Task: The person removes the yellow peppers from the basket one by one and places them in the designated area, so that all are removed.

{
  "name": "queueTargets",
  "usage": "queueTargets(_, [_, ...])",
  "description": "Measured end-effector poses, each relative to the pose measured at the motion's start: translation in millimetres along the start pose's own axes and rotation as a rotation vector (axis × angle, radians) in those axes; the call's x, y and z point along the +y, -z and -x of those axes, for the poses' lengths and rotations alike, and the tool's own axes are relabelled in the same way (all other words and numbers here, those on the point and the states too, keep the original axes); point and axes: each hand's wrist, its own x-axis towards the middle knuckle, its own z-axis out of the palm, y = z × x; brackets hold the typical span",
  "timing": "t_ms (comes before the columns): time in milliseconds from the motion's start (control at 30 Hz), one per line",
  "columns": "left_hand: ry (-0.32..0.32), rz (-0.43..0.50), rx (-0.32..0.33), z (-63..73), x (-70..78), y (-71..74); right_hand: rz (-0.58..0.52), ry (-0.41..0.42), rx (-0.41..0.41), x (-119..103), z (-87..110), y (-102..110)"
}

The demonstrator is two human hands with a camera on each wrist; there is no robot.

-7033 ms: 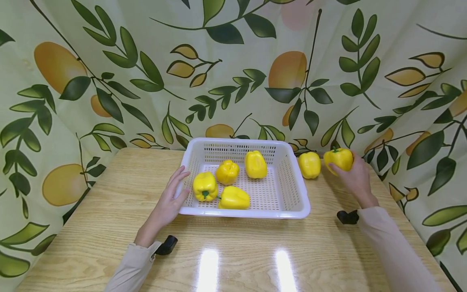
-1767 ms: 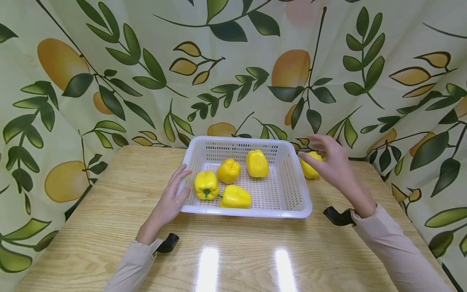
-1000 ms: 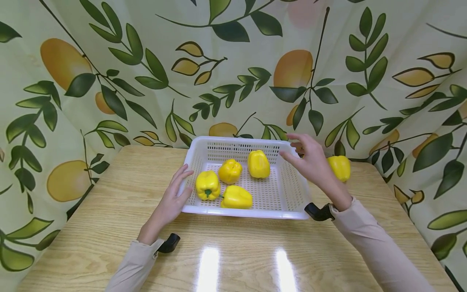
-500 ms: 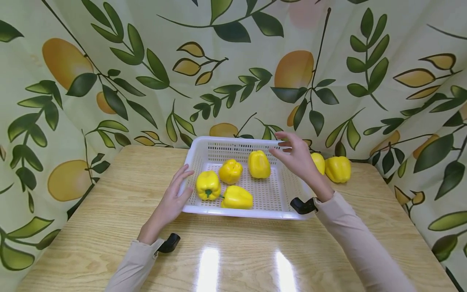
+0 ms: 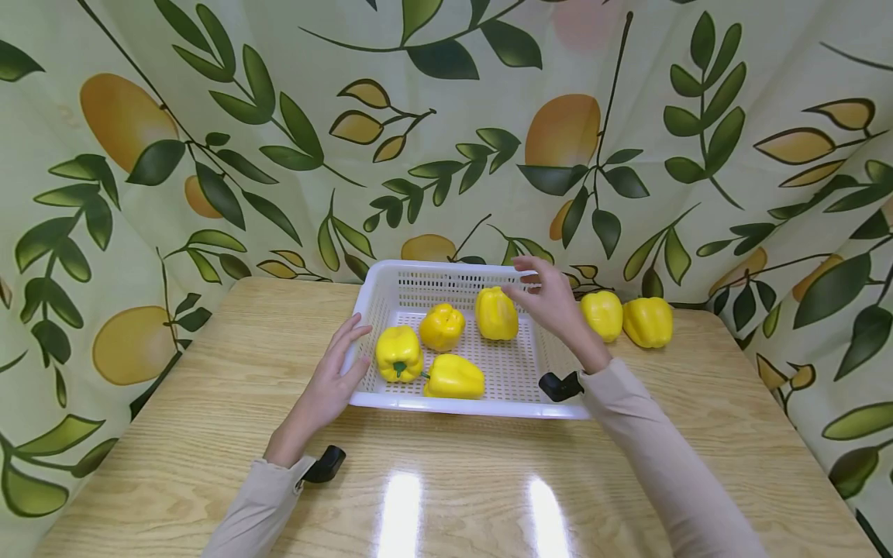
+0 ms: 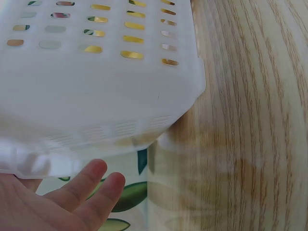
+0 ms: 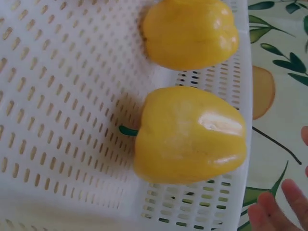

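A white perforated plastic basket point(image 5: 474, 408) stands on the table, with several yellow bell peppers in it. My left hand point(image 5: 328, 384) rests against its left side; in the left wrist view, fingers extend past the rim. My right hand point(image 5: 551, 302) hangs over the basket's right part with loosely bent fingers and holds nothing. Nearest to it is the rear bell pepper point(image 5: 496, 314), whose green stem shows in the right wrist view. The other peppers inside are a middle one point(image 5: 442, 327), a left one point(image 5: 398, 353) and a front one point(image 5: 454, 377) on its side.
Two more yellow bell peppers, one nearer the basket point(image 5: 602, 315) and one farther right point(image 5: 648, 322), lie side by side on the wooden table point(image 5: 474, 480). A leaf-and-fruit patterned curtain point(image 5: 446, 101) rises behind the table's back edge.
My right hand has set a bell pepper down on the table beside the other, let go, and moved left over the basket toward the rear pepper. My left hand has stayed at the basket.
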Motion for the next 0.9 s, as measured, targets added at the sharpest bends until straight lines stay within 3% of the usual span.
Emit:
queueTargets(233, [0.001, -0.015, 0.007, 0.7, 0.9, 0.9, 0.095, 0.007, -0.071, 1, -0.7, -8])
queueTargets(900, [-0.002, -0.016, 0.007, 0.4, 1.2, -0.9, 0.211, -0.019, -0.27, 15, 2.8, -16])
